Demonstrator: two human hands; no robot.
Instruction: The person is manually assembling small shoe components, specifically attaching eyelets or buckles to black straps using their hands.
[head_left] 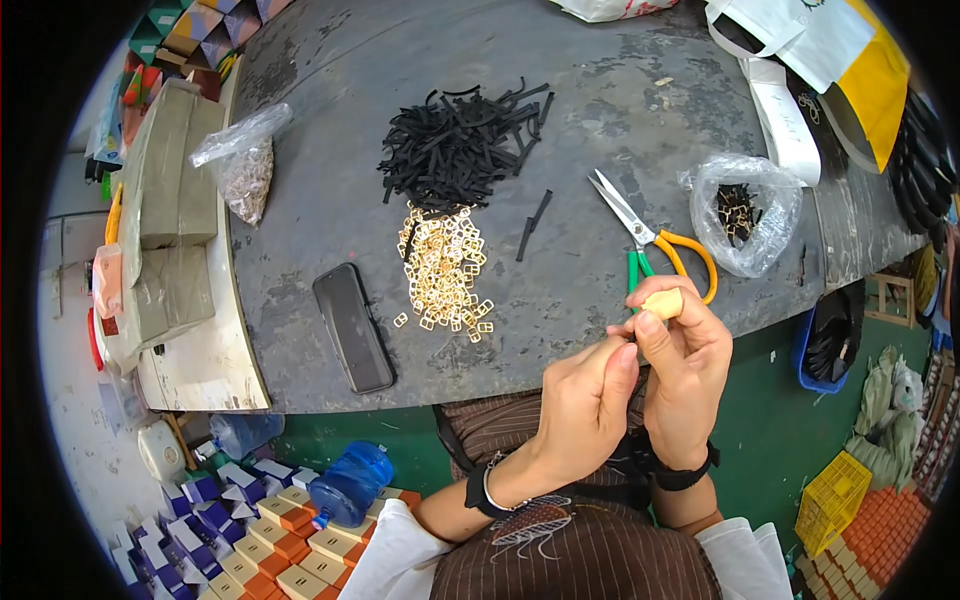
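Observation:
Over the table's front edge, my left hand [590, 395] and my right hand [685, 370] meet with fingers pinched together. Whatever lies between the fingertips is too small and covered to name. A pale yellow cover [662, 303] wraps a fingertip of my right hand. Just beyond lie scissors [655, 235] with orange handles, blades apart, and a green-handled piece [634, 270] partly hidden by my fingers. To the left is a heap of gold metal buckles [445, 265], touching a pile of short black straps [455, 145]. A few loose straps [534, 225] lie between the pile and the scissors.
A clear bag [745, 215] of strapped buckles sits at right, beside white and yellow bags [800, 50]. A black phone [353, 328] and another clear bag [245, 165] lie at left, near a wrapped block [175, 220]. Boxes [270, 540] and water bottles [350, 483] stand below.

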